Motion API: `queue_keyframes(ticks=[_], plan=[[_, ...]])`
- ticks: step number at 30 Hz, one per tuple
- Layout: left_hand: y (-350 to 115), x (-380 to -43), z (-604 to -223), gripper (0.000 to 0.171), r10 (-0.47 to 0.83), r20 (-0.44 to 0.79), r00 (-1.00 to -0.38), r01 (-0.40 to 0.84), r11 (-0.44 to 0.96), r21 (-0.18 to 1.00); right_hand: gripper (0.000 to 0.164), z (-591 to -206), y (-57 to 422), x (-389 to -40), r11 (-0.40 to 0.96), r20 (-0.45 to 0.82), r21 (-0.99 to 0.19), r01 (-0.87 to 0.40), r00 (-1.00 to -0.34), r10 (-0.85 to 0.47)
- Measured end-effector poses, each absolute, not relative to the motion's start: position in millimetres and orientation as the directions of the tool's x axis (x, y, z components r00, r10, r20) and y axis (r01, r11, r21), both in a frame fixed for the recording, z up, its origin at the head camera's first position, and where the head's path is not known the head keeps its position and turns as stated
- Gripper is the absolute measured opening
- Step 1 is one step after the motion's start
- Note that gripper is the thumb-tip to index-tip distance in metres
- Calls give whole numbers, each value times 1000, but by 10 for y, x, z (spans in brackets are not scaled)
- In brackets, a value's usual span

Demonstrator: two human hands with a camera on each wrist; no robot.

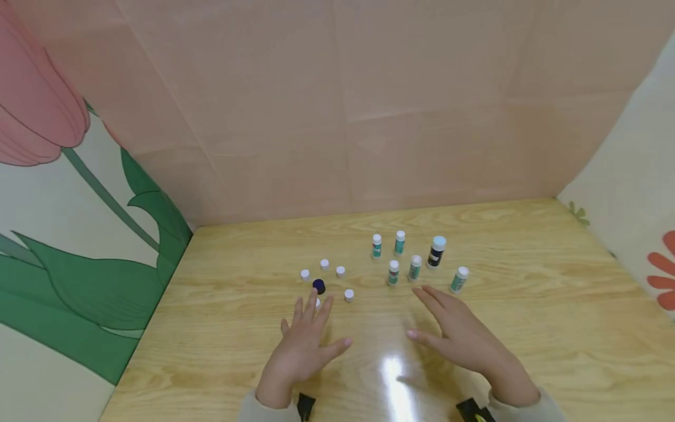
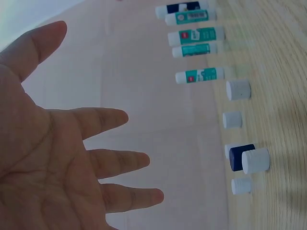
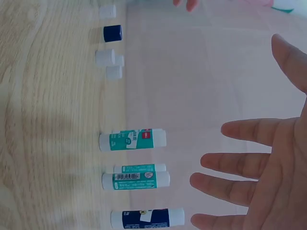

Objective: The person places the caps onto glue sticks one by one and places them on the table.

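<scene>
My left hand (image 1: 303, 351) is held above the table with its fingers spread, just in front of a group of small caps. A navy cap (image 1: 319, 286) stands among several white caps (image 1: 349, 295); the fingertips overlap one white cap in the head view. On the right, my right hand (image 1: 464, 337) hovers with straight fingers and holds nothing. Beyond its fingertips stand several teal glue sticks (image 1: 415, 268) with white tops, all upright. A thicker navy glue stick (image 1: 435, 253) stands behind them. Its label also shows in the right wrist view, below the teal glue stick (image 3: 132, 140).
The wooden table (image 1: 211, 334) reaches back to a pinkish cloth wall (image 1: 343, 117). A panel with a printed tulip (image 1: 37, 88) borders the left side, and a white panel with a red flower (image 1: 665, 275) the right. Light glares off the tabletop between the hands.
</scene>
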State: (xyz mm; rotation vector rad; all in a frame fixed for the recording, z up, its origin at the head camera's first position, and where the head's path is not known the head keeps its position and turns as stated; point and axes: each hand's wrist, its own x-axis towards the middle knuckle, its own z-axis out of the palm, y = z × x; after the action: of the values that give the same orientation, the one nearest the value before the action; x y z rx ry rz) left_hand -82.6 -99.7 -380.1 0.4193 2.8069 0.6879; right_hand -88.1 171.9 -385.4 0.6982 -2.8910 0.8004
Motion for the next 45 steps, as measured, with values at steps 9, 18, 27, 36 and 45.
queue_keyframes(ticks=[9,18,27,36,45], plan=[[-992,-855,-3821,83,319,-150,-936,211,846,489,66,-3901,1749,-906,764,182,-490,-420,-906,-381],[-993,-848,-3865,82,320,-136,-938,214,839,501,65,-3951,1794,-901,767,151,-515,-383,-921,-359],[-999,-840,-3889,81,316,-132,-940,207,832,515,65,-4007,1834,-925,769,135,-529,-359,-930,-341],[-1006,-854,-3906,80,318,-108,-942,220,827,517,66,-4041,1875,-956,767,119,-549,-334,-939,-324],[-1010,-844,-3941,80,308,-112,-945,203,819,537,63,-4056,1908,-937,766,119,-558,-320,-944,-307]])
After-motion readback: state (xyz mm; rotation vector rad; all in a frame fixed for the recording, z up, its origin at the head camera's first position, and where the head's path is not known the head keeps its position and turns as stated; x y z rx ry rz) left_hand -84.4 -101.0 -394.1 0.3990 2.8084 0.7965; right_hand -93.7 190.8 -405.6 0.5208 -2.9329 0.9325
